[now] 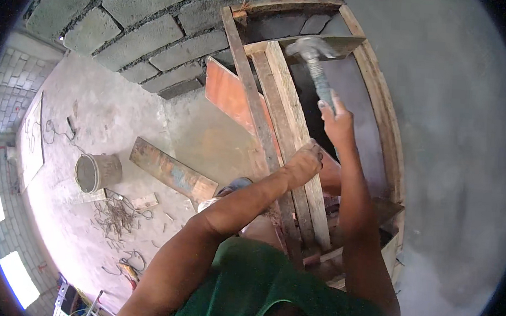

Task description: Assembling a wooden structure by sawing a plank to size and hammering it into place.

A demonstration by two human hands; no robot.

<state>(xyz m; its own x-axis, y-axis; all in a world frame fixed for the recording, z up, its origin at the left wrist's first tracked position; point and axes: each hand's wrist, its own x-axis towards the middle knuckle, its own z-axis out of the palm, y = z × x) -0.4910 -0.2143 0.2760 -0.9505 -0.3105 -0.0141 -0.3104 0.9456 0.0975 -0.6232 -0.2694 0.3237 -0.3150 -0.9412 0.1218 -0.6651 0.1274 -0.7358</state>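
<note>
My right hand is wrapped round the handle of a claw hammer, whose metal head is raised above the upper part of a wooden frame. Closed fingers of my left hand rest at a pale wooden board lying lengthwise in that frame. Whatever the left fingertips may pinch is too small or hidden to make out. Beside the pale board run a darker board and a side rail. An orange-brown panel shows behind and below them.
A grey block wall stands ahead, and a smooth plastered wall rises at the right. On the floor at the left are a bucket, a loose stained plank, a heap of thin scraps and a cable.
</note>
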